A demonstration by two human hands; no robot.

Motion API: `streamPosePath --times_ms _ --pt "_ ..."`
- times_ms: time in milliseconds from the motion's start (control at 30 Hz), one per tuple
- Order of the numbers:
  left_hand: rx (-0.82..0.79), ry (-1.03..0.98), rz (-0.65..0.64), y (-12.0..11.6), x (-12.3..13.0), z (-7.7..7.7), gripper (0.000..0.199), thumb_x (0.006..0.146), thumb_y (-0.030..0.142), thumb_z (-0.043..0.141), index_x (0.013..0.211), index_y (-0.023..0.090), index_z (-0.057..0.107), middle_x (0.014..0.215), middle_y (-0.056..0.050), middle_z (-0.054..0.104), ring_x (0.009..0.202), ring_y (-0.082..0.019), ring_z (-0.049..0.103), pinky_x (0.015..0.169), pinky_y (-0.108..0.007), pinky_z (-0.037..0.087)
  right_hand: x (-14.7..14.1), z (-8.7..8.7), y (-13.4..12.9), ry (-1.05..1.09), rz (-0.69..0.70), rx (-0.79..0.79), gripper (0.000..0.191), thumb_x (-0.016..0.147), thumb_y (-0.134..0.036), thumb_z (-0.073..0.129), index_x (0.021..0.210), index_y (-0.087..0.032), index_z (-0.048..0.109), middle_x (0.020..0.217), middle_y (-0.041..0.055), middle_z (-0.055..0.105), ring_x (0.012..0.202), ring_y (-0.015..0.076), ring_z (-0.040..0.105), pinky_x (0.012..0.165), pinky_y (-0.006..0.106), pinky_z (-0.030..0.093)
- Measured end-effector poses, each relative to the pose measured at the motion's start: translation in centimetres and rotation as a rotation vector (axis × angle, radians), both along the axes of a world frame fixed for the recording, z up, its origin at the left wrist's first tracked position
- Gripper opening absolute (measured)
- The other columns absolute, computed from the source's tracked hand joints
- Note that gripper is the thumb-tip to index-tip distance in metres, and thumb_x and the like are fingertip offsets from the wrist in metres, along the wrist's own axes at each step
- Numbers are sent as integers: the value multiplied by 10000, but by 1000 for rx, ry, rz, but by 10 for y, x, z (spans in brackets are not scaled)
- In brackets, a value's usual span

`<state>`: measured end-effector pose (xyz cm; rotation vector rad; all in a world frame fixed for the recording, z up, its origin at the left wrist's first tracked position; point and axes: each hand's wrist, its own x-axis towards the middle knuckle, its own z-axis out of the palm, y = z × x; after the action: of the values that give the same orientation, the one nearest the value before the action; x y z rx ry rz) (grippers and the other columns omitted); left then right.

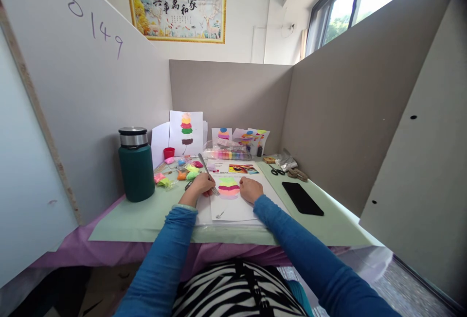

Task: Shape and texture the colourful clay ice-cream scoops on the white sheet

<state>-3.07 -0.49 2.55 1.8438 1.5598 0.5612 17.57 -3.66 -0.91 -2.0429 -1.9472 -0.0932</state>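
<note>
A white sheet (233, 211) lies in front of me with bands of green, yellow, dark pink, orange and pale pink (229, 187) on it. My left hand (203, 184) is closed around a metal fork (203, 161), its tines pointing down at the left edge of the coloured bands and its handle up. At the right edge of the bands rests my right hand (251, 189), fingers curled together; whether anything is in them is hidden. Small packets of coloured clay (182, 175) lie left of the sheet, beyond my left hand.
A green bottle (136, 171) stands at the left, with a red cup (169, 152) farther back. Scissors (278, 171) and a black phone (302, 198) lie at the right. Painted cards (196, 134) lean near the back partition (229, 88). Side panels flank the table.
</note>
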Motion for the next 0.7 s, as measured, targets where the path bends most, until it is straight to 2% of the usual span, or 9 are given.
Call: streamPosePath --times_ms 333,700 --pt "6 10 -42 -3 2 2 95 735 124 551 808 119 612 479 -11 593 388 -115 527 455 -202 460 0 0 1 0 3 3 250 886 -237 422 1048 -212 610 1062 74 693 977 215 632 769 291 412" --pt "2 -17 -1 1 0 -1 102 716 106 555 802 121 610 497 -18 596 414 -123 543 455 -207 451 1 -1 1 5 4 8 249 882 -238 421 1043 -216 610 1056 70 696 962 215 635 751 292 412"
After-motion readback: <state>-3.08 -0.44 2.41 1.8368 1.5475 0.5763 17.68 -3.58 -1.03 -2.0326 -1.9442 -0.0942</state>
